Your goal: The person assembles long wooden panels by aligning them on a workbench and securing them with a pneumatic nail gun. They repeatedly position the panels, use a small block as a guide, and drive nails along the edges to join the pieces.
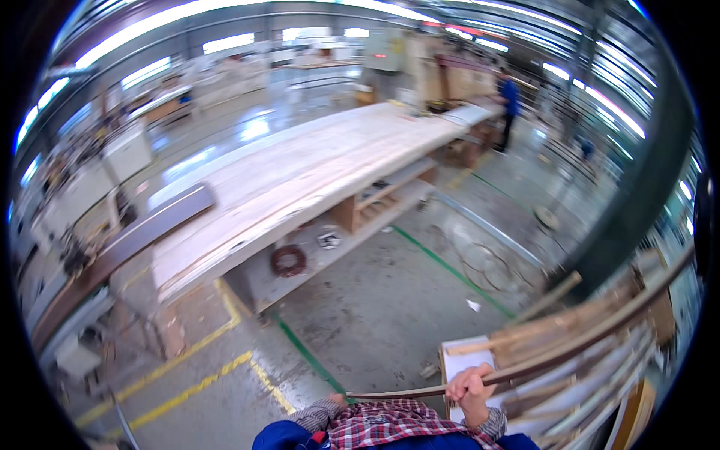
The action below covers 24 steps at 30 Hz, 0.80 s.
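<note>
Right fingers (pixel 466 382) grip an apparently wooden strip (pixel 570 350)

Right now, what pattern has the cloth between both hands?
Cloth: red, white and dark plaid, head view.

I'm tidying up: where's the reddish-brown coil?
The coil sits left of centre in the head view, on the shelf under the long table, beside a white item.

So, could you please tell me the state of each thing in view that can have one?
Long strip, held, reaching off to the right
Right hand, closed around the strip
Left hand, at the strip's left end, grip unclear
Workbench, open-fronted underneath
Dark red coil, wound, on the lower shelf
Ceiling lights, lit
Worker in blue, standing
</note>
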Each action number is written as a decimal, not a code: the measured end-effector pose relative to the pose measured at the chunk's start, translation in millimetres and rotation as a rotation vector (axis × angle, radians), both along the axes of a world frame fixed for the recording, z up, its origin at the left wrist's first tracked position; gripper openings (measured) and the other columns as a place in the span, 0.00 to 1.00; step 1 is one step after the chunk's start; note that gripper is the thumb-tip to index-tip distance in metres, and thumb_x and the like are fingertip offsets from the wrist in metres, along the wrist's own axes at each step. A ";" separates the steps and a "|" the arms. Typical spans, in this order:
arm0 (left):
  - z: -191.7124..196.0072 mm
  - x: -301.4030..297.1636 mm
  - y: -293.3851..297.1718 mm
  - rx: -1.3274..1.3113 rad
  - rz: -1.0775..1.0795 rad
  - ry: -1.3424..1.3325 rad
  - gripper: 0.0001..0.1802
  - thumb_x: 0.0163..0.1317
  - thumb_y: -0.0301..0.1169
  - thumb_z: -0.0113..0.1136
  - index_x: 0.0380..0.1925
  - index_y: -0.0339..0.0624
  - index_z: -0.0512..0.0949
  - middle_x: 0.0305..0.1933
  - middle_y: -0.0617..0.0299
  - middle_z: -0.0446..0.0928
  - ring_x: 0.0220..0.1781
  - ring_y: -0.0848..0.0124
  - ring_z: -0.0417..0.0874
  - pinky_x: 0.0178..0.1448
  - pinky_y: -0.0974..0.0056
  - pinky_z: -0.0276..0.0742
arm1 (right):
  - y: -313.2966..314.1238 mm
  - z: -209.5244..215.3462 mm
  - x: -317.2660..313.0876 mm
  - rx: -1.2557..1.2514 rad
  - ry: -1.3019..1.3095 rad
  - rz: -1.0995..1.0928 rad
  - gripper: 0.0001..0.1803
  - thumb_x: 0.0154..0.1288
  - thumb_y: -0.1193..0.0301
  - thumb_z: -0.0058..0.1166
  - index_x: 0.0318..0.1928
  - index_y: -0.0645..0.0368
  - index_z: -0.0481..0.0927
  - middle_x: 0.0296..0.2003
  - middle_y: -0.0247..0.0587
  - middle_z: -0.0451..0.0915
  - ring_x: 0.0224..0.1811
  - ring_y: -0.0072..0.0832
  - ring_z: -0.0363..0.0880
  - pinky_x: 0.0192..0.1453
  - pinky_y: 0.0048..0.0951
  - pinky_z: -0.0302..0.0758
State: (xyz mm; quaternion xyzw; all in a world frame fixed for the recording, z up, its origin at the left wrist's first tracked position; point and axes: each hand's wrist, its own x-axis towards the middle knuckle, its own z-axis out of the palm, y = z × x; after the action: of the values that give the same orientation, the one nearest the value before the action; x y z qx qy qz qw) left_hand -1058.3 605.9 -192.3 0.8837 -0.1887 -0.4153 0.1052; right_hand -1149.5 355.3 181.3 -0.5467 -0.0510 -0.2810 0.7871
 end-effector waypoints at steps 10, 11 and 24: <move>191.4 83.7 -45.4 -0.732 0.553 -0.074 0.31 0.57 0.49 0.56 0.53 0.38 0.70 0.47 0.51 0.77 0.51 0.61 0.77 0.54 0.62 0.72 | -6.3 -0.6 139.9 -0.185 0.133 0.326 0.11 0.50 0.82 0.56 0.20 0.59 0.66 0.13 0.36 0.71 0.14 0.20 0.69 0.19 0.23 0.69; 216.2 102.3 -56.9 -0.810 0.569 -0.086 0.31 0.58 0.48 0.56 0.55 0.38 0.68 0.47 0.51 0.77 0.50 0.62 0.78 0.55 0.63 0.71 | -15.3 -8.8 155.4 -0.244 0.145 0.327 0.11 0.49 0.82 0.56 0.20 0.59 0.67 0.13 0.34 0.71 0.14 0.19 0.69 0.19 0.22 0.68; 445.8 235.5 -88.6 -1.980 0.570 -0.826 0.62 0.45 0.73 0.46 0.66 0.37 0.38 0.45 0.47 0.73 0.41 0.57 0.77 0.45 0.53 0.75 | -123.6 -29.7 342.6 -1.154 -0.171 0.585 0.18 0.43 0.56 0.67 0.24 0.55 0.77 0.15 0.41 0.73 0.16 0.37 0.75 0.21 0.31 0.71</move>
State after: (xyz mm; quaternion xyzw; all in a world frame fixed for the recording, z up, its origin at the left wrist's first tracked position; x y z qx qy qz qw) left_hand -822.7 517.3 253.4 0.4910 -0.2477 0.2846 0.7852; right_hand -806.9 231.7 151.5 -0.8207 -0.4030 -0.0252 0.4043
